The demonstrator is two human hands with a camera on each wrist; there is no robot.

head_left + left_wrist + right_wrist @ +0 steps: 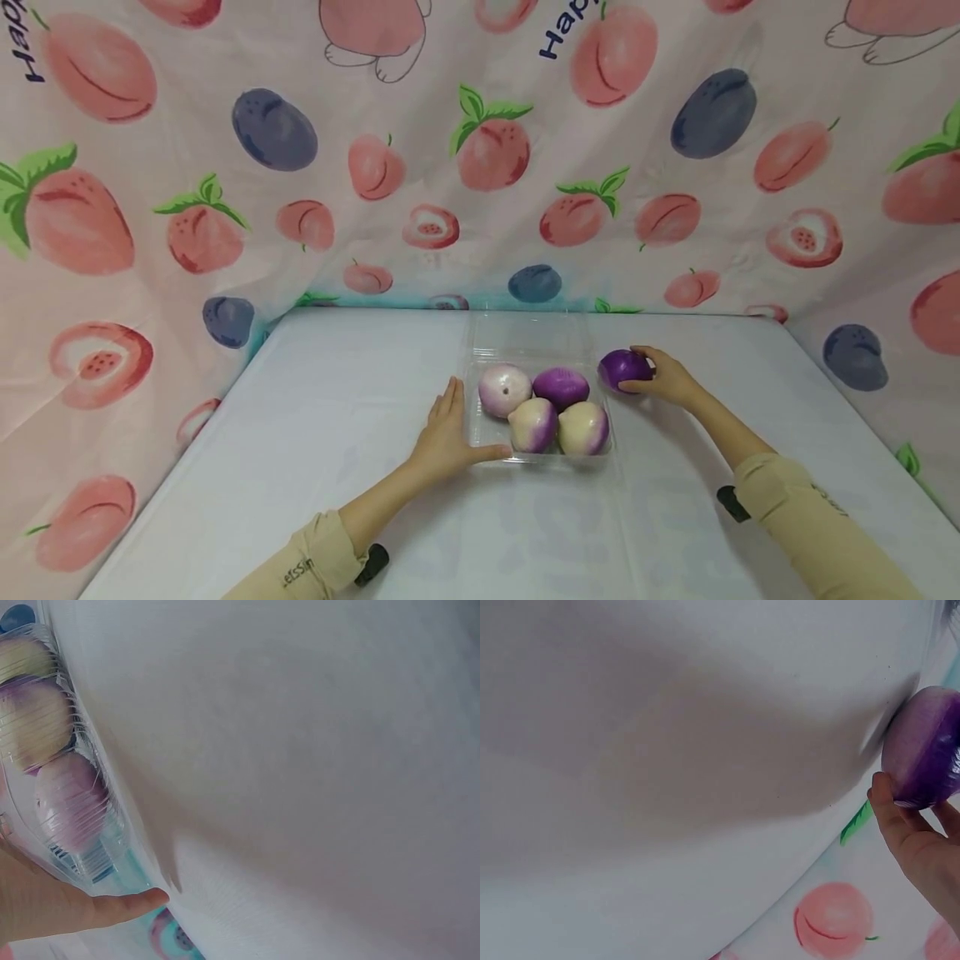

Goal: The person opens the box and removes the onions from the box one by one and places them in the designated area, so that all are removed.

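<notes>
A clear plastic box (491,433) stands open on the table, its lid (531,332) folded back. Inside sit a whitish turnip (504,392), a deep purple one and two cream-and-purple ones. My left hand (447,437) is along the box's left side, fingers straight, with the thumb at the front rim; the left wrist view shows a finger (127,906) stretched out past the box wall. To the right of the box, my right hand (663,379) grips a purple turnip (625,371) between thumb and fingers. Its paler side (913,742) shows in the right wrist view.
A white cloth covers the table (337,375). Behind it and along both sides hangs a pink fruit-print curtain (420,108), meeting the table's back edge just beyond the lid.
</notes>
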